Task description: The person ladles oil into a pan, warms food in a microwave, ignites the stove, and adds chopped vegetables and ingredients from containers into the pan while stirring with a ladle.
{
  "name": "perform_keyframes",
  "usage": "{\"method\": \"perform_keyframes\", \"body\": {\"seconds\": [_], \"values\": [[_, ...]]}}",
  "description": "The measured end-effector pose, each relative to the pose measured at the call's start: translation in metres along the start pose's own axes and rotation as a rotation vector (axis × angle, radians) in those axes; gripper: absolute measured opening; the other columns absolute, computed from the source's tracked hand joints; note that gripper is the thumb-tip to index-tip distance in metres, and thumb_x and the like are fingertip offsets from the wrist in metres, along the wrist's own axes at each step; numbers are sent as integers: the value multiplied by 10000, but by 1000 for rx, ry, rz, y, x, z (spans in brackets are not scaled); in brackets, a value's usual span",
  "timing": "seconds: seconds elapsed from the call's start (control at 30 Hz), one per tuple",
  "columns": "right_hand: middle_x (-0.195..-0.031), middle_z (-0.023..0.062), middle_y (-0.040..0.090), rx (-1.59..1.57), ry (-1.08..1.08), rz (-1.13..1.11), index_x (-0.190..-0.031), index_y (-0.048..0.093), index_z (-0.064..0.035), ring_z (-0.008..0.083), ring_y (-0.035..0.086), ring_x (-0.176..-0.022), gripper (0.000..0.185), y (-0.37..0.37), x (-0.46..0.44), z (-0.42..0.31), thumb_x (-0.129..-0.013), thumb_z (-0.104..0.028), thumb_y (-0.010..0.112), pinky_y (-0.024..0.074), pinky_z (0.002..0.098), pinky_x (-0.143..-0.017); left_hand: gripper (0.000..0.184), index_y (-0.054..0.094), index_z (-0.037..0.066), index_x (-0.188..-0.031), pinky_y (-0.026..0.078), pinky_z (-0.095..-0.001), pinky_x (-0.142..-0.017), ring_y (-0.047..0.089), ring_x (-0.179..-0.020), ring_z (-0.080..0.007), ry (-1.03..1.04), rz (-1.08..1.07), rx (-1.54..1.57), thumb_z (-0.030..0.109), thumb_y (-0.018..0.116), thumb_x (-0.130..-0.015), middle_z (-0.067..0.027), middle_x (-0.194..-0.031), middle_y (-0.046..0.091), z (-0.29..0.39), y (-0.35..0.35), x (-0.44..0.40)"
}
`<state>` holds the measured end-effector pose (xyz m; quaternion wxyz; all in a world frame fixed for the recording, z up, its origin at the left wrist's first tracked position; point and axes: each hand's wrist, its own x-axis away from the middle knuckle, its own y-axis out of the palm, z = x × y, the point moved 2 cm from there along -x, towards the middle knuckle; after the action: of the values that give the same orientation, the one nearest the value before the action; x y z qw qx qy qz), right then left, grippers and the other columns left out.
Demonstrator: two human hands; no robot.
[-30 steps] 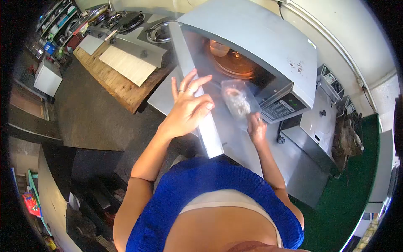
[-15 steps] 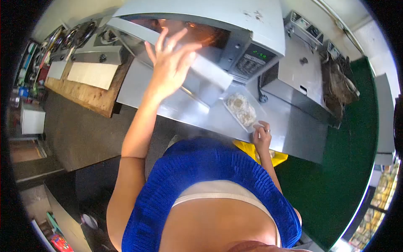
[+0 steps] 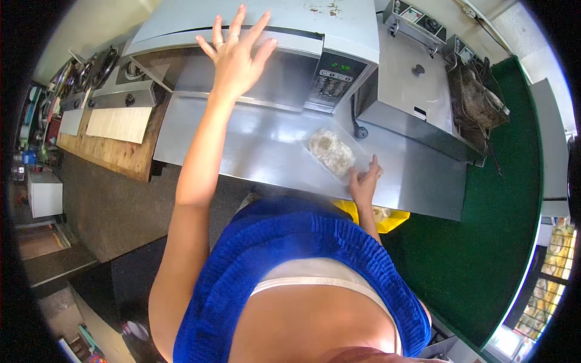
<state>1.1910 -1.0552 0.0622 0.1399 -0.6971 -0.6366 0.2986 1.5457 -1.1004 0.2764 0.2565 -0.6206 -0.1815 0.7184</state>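
My left hand [image 3: 233, 63] is open with its fingers spread, palm against the upper part of the microwave door [image 3: 266, 69]. A thin dark gap runs along the door's top edge, so it looks nearly or fully closed. Green digits read 2:59 on the control panel [image 3: 334, 74]. On the steel counter lies a clear plastic container [image 3: 331, 151] with a whitish, frosty-looking food in it. My right hand [image 3: 365, 183] is at its near right corner, fingers apart, thumb close to or touching the rim.
A steel fryer [image 3: 414, 85] with a lid and wire baskets [image 3: 478, 100] stands at the right. A yellow bag [image 3: 390, 221] hangs or sits below the counter edge. To the left are a wooden table [image 3: 106, 154] and a stove [image 3: 115, 97].
My left hand has moved up and the microwave door has swung from open to nearly or fully closed. My right hand's fingers have spread beside the container. The view has shifted slightly.
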Motion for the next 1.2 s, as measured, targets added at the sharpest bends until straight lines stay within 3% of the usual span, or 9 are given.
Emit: {"method": "perform_keyframes", "body": {"seconds": [0.07, 0.17, 0.5, 0.67, 0.8, 0.87, 0.9, 0.97, 1.2], "values": [[-1091, 176, 524, 42, -166, 149, -1231, 534, -8, 341, 484, -1027, 531, -10, -3, -27, -741, -151, 679, 427, 402, -856, 445, 522, 386, -1294, -66, -698, -1015, 190, -1369, -397, 11, 6, -4, 546, 507, -879, -42, -1464, 356, -5, 4, -1], [-1167, 172, 495, 343, -565, -166, -1126, 643, -159, 358, 441, -1082, 454, 2, -21, -59, -677, -88, 657, 325, 474, -961, 468, 536, 392, -1276, -53, -698, -1018, 235, -1354, -373, 11, -31, -71, 581, 523, -849, -25, -1421, 417, -11, 8, 1], [-1218, 156, 465, 498, -743, -395, -1119, 658, -168, 349, 420, -1126, 403, 20, -35, -59, -724, -95, 619, 316, 475, -974, 565, 542, 388, -1265, 21, -721, -1013, 364, -1298, -312, 38, -58, -151, 610, 612, -750, -13, -1356, 490, -5, -5, -4], [-1214, 241, 437, 231, -411, -55, -1369, 401, -72, 392, 407, -1159, 682, -11, -28, -50, -735, -98, 650, 344, 462, -964, 576, 553, 370, -1258, 47, -726, -1010, 369, -1293, -310, 30, -33, -155, 614, 613, -740, -9, -1338, 499, -9, -3, -3], [-1175, 224, 465, 123, -192, 94, -1343, 371, 25, 384, 472, -1049, 681, -12, -10, -8, -750, -126, 670, 395, 422, -921, 570, 565, 366, -1246, 49, -723, -1010, 374, -1286, -311, 28, -21, -152, 616, 615, -736, -9, -1329, 502, -10, -1, -4], [-1038, 191, 527, -110, 254, -65, -1207, 440, 69, 300, 544, -927, 548, -6, 1, 16, -792, -193, 683, 456, 362, -812, 569, 578, 359, -1232, 53, -720, -1010, 381, -1277, -315, 28, 3, -141, 623, 613, -730, -11, -1315, 510, -10, 0, -4], [-1038, 191, 527, -115, 252, -63, -1207, 440, 69, 300, 544, -927, 548, 0, 4, 30, -792, -193, 683, 457, 362, -812, 569, 578, 359, -1232, 53, -720, -1010, 381, -1277, -315, 32, 6, -144, 623, 613, -730, -11, -1315, 510, -10, 0, -5], [-813, 98, 551, -242, 205, -66, -1011, 449, -12, 152, 574, -582, 350, 18, 10, 69, -828, -193, 686, 454, 294, -477, 570, 588, 351, -1220, 56, -718, -1009, 391, -1264, -316, 31, 15, -135, 629, 614, -724, -13, -1303, 516, -10, 1, -5], [-687, 81, 529, -333, 249, -221, -867, 409, -46, 149, 546, -496, 265, 26, 14, 52, -841, -150, 651, 430, 284, -406, 570, 602, 342, -1196, 63, -725, -1002, 398, -1254, -313, 14, 55, -152, 636, 622, -708, -15, -1274, 529, -13, 5, -5]]}}
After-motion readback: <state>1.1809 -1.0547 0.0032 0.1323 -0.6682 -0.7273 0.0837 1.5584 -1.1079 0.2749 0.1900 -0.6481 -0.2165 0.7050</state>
